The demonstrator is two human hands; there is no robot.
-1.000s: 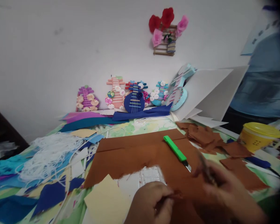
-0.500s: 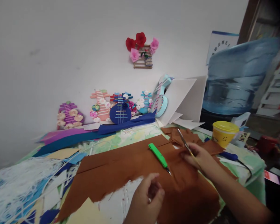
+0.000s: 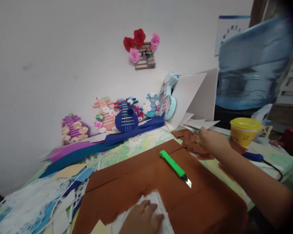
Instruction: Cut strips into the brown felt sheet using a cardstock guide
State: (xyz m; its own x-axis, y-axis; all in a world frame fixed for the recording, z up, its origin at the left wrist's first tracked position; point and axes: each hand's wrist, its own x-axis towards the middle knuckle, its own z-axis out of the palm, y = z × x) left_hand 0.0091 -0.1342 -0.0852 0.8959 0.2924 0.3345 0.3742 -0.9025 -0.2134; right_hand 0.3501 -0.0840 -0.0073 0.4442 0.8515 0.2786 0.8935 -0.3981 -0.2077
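Observation:
A large brown sheet (image 3: 127,182) lies across the table, with a green utility knife (image 3: 172,163) on it, its blade out. My left hand (image 3: 144,217) rests on a white piece (image 3: 162,208) at the sheet's front edge, fingers apart and slightly bent. Beyond the sheet, at the right, my right hand (image 3: 207,139) is over crumpled brown scraps (image 3: 190,143), its fingers wrapped round the gold-coloured handles of scissors (image 3: 198,139). The scissor blades point to the back left and are partly hidden.
Decorated paper instruments (image 3: 126,120) lean on the wall at the back, near white boards (image 3: 190,94). A yellow tub (image 3: 245,131), a blue-handled tool (image 3: 252,156) and a big water bottle (image 3: 251,65) stand or lie right. White string (image 3: 31,198) is heaped left.
My right hand has moved away from the brown sheet to the back right with the scissors. My left hand has lowered and spread onto the white piece. The view has shifted slightly.

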